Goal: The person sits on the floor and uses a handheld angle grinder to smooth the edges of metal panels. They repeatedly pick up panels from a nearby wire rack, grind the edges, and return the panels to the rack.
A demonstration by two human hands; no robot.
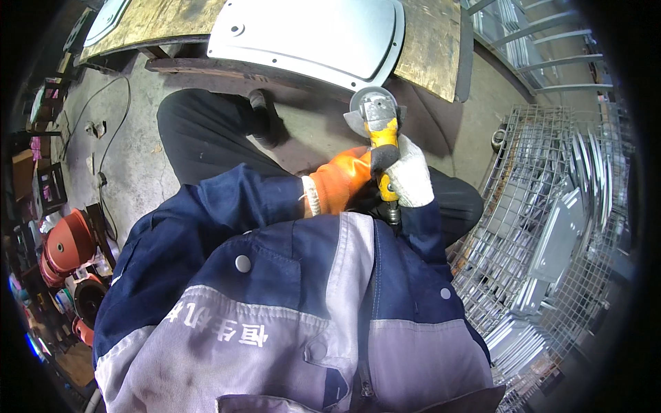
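A yellow angle grinder [380,131] with a grey disc and guard [377,103] at its far end is between my hands. My left hand [342,177], in an orange glove, is closed around its left side, and some fingers are hidden. My right hand [412,175], in a white knitted glove, wraps the right side of the grinder's body. Just beyond the disc lies a pale metal panel [303,34] with a raised middle, a rimmed round hole and small holes along its edge. The disc overlaps the panel's near edge in view; whether it touches I cannot tell.
The panel rests on a worn wooden bench [430,48]. At right stands a wire mesh cage [482,275] with stacked metal plates [554,241]. A black cable [103,148] runs over the concrete floor at left, near red rounded parts [71,241]. My legs are bent under the bench's near side.
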